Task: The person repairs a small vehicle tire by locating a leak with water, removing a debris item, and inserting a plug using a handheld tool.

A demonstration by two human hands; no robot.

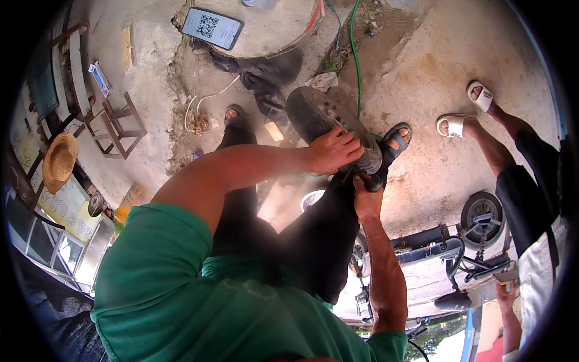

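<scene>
A small wheel with a dark tyre (306, 113) and a grey metal rim with holes stands tilted in front of my knees. My left hand (336, 151) is closed over the near side of the wheel, fingers curled onto its rim. Just below it, my right hand (367, 200) is closed at the wheel's lower edge, next to my right knee. A dark, rounded piece (374, 183) shows at its fingers, but I cannot make out what it is. My sandalled feet are on either side of the wheel.
A phone (212, 28) lies on a round pale slab (283, 36), near dark cloth (265, 78). A green hose (354, 60) runs along the ground. Another person in white slippers (450, 125) stands at right, near a vehicle's wheel (482, 220). At left are a wooden stool frame (114, 128) and straw hat (59, 163).
</scene>
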